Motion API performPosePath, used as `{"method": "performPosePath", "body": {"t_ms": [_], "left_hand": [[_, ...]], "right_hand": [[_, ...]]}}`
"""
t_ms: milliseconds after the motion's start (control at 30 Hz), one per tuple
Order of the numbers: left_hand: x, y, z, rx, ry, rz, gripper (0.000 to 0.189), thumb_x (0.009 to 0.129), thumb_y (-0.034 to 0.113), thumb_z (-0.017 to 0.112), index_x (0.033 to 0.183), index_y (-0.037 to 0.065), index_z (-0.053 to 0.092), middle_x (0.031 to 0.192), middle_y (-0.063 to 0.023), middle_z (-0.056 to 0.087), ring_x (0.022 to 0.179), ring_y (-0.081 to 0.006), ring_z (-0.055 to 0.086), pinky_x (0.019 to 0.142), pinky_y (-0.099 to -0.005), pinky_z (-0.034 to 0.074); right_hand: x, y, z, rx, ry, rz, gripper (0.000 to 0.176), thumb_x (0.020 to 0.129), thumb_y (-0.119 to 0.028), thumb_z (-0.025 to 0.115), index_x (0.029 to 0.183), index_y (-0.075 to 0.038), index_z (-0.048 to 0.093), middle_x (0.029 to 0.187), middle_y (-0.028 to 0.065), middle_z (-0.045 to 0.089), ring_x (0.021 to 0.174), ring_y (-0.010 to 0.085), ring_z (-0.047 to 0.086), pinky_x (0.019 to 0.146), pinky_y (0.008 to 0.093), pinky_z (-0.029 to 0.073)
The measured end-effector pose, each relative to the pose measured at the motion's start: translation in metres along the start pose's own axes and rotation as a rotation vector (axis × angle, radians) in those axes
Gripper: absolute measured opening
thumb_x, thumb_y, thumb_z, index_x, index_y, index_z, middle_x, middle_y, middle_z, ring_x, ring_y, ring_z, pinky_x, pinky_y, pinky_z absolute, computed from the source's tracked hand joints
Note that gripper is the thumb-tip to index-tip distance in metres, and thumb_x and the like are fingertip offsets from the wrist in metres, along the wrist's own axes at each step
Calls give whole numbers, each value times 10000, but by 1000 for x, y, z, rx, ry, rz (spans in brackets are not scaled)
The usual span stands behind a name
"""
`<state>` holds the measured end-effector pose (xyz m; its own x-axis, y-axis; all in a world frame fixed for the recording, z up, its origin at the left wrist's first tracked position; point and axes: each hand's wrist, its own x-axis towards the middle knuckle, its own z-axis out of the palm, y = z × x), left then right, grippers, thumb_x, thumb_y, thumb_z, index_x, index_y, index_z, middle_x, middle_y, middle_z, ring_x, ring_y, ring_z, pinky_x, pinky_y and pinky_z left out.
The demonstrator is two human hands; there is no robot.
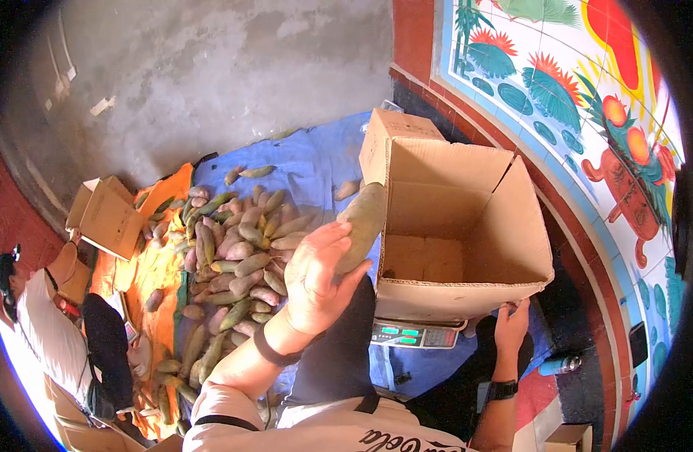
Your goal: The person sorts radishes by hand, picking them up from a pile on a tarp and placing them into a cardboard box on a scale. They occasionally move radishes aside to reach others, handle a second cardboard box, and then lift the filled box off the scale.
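Note:
Raised in my left hand [316, 282] is a large green radish [364, 218], gripped with the thumb on one side and fingers on the other, beside the left wall of an open cardboard box [467, 297]. The inside of the box shows bare cardboard at its bottom. It sits on a digital scale [414, 336] with lit green displays. My right hand [512, 324] holds the near right lower corner of the box, its fingers partly hidden. To the left lies a heap of green and pinkish radishes [248, 264].
A blue tarp [309, 162] and an orange sheet [128, 294] cover the floor. At the left, another person [53, 331] sits by a smaller cardboard box [109, 218]. A bottle [560, 366] lies right, near the painted tile wall [542, 98].

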<state>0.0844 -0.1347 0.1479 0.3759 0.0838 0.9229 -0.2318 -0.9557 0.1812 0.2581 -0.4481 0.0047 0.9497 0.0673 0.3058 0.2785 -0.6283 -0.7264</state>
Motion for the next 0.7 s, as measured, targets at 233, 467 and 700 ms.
{"method": "performPosePath", "body": {"t_ms": [233, 467, 700], "left_hand": [[1, 13, 6, -83, -56, 150, 619, 574, 60, 818, 1065, 21, 443, 1049, -200, 595, 951, -354, 611, 779, -409, 517], [-7, 20, 41, -227, -215, 10, 498, 624, 102, 793, 1012, 22, 490, 1064, -175, 592, 957, -314, 607, 770, -374, 512], [-13, 16, 69, -220, -314, -91, 337, 681, 79, 718, 938, 14, 509, 922, -136, 576, 840, -314, 582, 731, -378, 495]], "right_hand": [[1, -3, 0, 38, 15, 20, 442, 804, -64, 537, 1220, 20, 415, 1047, 201, 588, 932, 317, 588, 824, 388, 445], [1, 5, 1, -4, -1, 17, 429, 812, -86, 543, 1206, 27, 418, 1050, 213, 585, 951, 340, 580, 829, 399, 438], [1, 3, 0, -32, 5, 14, 388, 825, -118, 547, 1156, 48, 432, 1040, 224, 582, 964, 366, 565, 837, 411, 431]]}}
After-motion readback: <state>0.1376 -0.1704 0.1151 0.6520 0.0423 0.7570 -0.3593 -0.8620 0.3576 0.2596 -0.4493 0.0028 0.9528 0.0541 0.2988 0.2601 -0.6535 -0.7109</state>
